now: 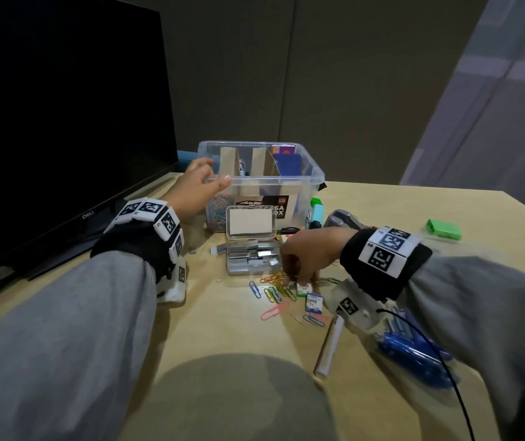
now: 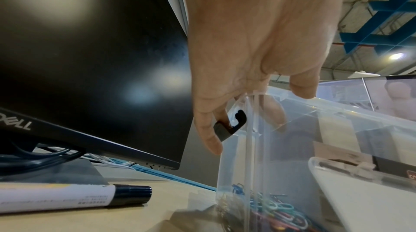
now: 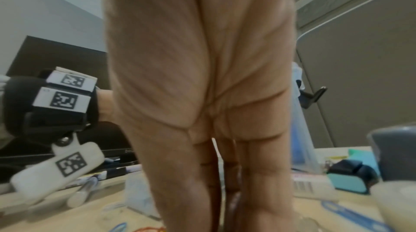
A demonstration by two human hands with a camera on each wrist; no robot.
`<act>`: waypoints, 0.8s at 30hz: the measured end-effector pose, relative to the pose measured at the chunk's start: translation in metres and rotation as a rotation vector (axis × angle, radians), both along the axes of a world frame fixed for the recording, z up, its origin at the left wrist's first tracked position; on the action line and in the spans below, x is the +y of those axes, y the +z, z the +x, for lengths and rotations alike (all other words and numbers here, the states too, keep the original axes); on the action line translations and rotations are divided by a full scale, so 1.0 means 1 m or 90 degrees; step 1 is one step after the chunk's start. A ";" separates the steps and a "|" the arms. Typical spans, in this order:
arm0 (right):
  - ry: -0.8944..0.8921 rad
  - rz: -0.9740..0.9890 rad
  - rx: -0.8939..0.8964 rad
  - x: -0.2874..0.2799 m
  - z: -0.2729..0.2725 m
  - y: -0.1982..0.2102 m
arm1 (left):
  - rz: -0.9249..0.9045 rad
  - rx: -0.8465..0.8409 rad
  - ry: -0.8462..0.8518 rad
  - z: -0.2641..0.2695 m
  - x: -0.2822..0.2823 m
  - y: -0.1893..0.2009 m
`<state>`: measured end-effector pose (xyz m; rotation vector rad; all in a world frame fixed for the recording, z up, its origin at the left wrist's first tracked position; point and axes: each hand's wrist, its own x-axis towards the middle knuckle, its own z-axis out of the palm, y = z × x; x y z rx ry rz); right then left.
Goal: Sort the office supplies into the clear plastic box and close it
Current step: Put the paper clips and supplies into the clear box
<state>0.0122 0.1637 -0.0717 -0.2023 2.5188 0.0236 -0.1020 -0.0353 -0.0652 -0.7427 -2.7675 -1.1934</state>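
Note:
The clear plastic box [image 1: 313, 178] stands open at the back of the desk, split by cardboard dividers, with coloured paper clips [image 2: 276, 212] in its left compartment. My left hand [image 1: 215, 177] hovers at the box's front left corner with its fingers loosely spread and empty; in the left wrist view the left hand [image 2: 256, 116] hangs over that corner's rim. My right hand [image 1: 302, 277] points down into the loose paper clips [image 1: 275, 292] on the desk, fingertips bunched on them. In the right wrist view the right hand [image 3: 236, 218] hides its own fingertips.
An open staple case [image 1: 251, 257] lies in front of the box. Two small staple packs [image 1: 314, 303], a white marker [image 1: 329, 345], a bag of blue pens [image 1: 414, 348], a grey stapler [image 1: 344, 218] and a green item [image 1: 444, 229] lie around. A Dell monitor [image 1: 63, 122] stands left.

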 end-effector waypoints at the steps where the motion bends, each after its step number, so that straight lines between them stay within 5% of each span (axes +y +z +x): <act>1: 0.004 -0.026 0.017 -0.002 0.001 -0.001 | 0.003 0.001 0.001 0.000 0.000 0.000; 6: -0.024 -0.119 0.093 -0.006 0.006 0.005 | 0.011 0.001 -0.004 -0.001 -0.001 -0.001; 15: -0.017 0.024 0.043 -0.011 0.017 0.000 | 0.026 -0.007 -0.003 -0.004 0.000 -0.004; 24: -0.053 -0.031 0.095 0.007 0.010 0.022 | 0.026 -0.001 0.000 -0.001 0.000 -0.002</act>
